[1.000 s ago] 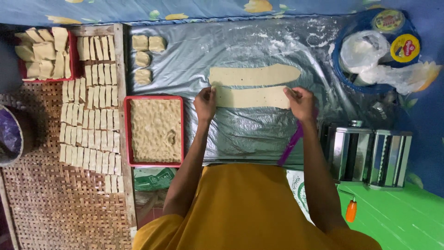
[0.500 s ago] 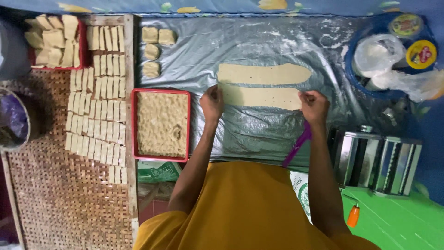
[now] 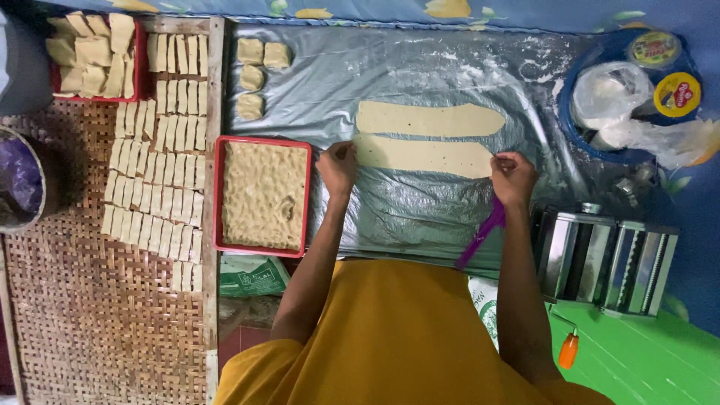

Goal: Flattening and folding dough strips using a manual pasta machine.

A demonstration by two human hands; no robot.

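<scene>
Both hands have barely shifted since the earlier frame, staying at the ends of the nearer dough strip on the plastic-covered worktop. Left hand pinches one end; right hand pinches the other while clenched on a purple tool. A second strip lies just beyond. Beside the left arm sits a red tray, and near the right a pasta roller.
</scene>
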